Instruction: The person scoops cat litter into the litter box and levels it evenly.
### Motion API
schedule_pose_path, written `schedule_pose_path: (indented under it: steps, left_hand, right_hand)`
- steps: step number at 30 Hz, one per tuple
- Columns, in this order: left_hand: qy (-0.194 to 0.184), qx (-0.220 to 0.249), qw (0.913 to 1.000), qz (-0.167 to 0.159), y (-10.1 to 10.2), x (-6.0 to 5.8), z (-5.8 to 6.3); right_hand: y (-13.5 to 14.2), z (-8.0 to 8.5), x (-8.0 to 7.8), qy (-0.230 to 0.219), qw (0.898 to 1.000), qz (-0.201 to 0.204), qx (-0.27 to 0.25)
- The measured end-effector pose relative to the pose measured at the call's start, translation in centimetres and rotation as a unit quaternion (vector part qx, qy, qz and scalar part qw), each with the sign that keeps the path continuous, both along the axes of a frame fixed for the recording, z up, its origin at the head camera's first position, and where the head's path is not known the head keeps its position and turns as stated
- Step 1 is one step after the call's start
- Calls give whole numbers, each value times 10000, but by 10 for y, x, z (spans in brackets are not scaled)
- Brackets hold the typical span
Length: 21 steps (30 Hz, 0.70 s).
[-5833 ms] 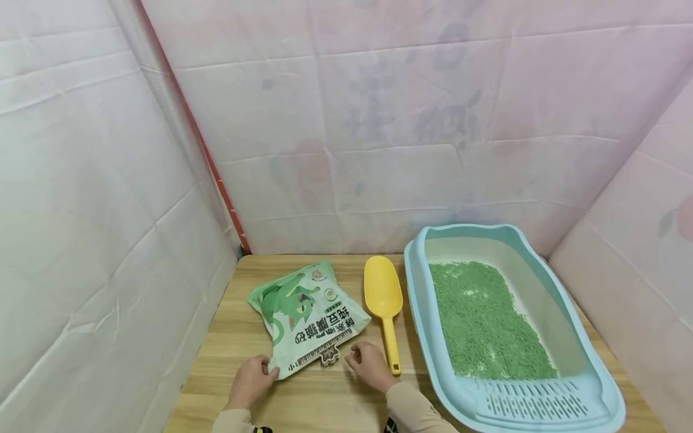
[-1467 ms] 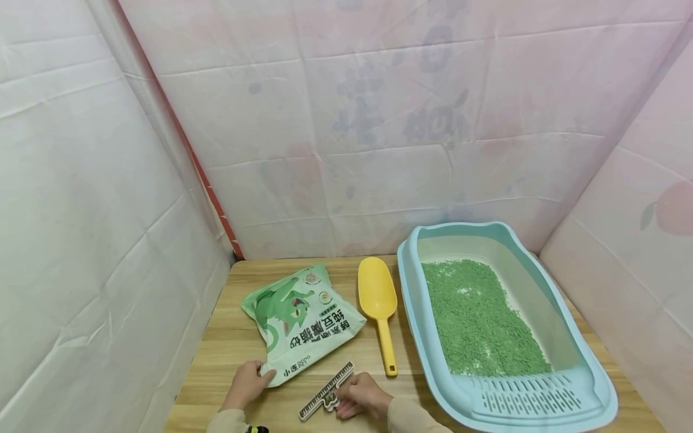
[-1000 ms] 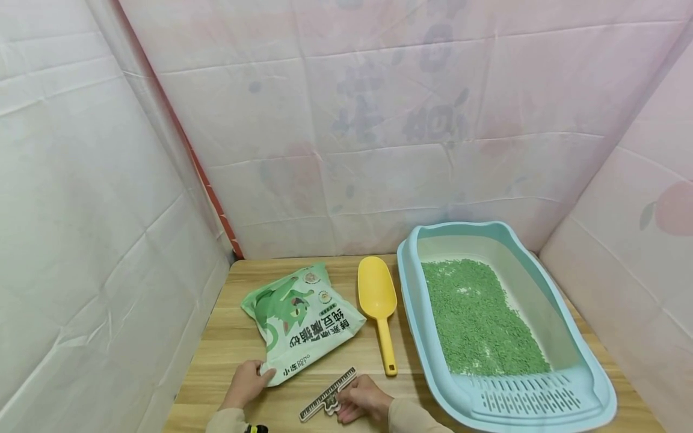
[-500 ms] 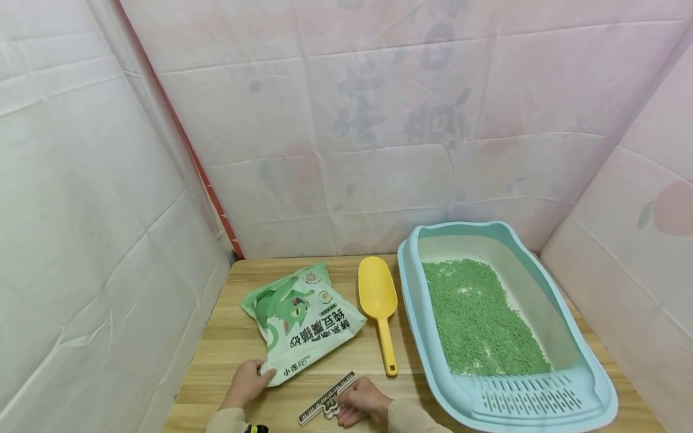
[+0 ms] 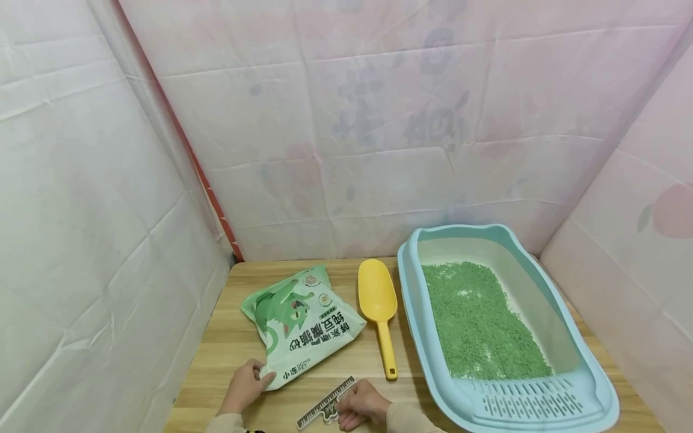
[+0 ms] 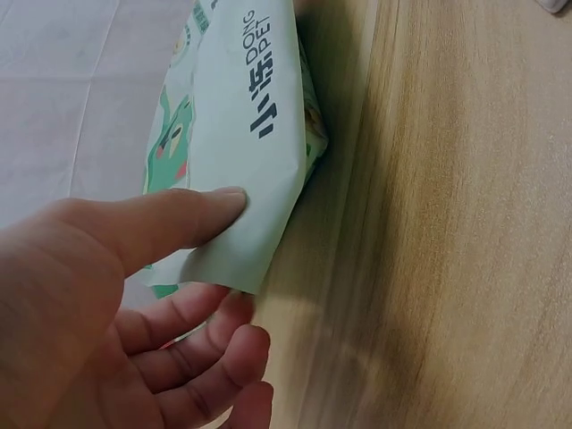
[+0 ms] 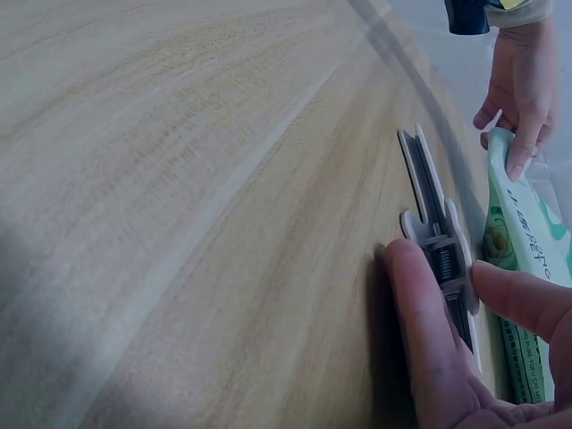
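A green-and-white bag of cat litter (image 5: 303,328) lies on the wooden table, printed with a green cat. My left hand (image 5: 243,388) pinches its near-left corner, the thumb (image 6: 210,214) on top and fingers underneath. My right hand (image 5: 364,405) holds a long bag clip (image 5: 325,405) by its shaped handle, in front of the bag and apart from it. In the right wrist view, thumb and a finger are on either side of the clip's spring (image 7: 444,261). The clip's long bar carries a piano-key pattern.
A yellow scoop (image 5: 378,294) lies right of the bag, its handle toward me. Farther right stands a light-blue litter box (image 5: 414,313) with green litter (image 5: 482,319) inside and a slotted front ledge (image 5: 530,402). Fabric walls (image 5: 379,150) enclose the table (image 5: 216,337) at back and sides.
Earlier the clip sat along the bag's near edge; now it is off the bag, in my right hand, closer to me. Over the last second it has shifted slightly toward me. The left hand stays put.
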<state>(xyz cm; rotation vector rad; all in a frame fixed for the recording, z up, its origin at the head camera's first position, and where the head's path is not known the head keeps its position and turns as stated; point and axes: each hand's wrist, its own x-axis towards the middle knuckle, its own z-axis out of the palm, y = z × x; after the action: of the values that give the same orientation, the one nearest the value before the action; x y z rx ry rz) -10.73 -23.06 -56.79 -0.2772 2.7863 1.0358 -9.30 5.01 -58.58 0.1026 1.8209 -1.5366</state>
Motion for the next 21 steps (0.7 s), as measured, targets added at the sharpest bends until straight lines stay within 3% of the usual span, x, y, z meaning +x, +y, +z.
schedule_pose_path:
  steps: [8,21]
  left_hand:
    - [253,-152,9996,-43,0,0,0]
    - [727,-470,9958,-303,6,-6,7]
  right_hand:
    - [1,2,1,222,9997,-71,0]
    - [9,14,-17,572,9980,-164,213]
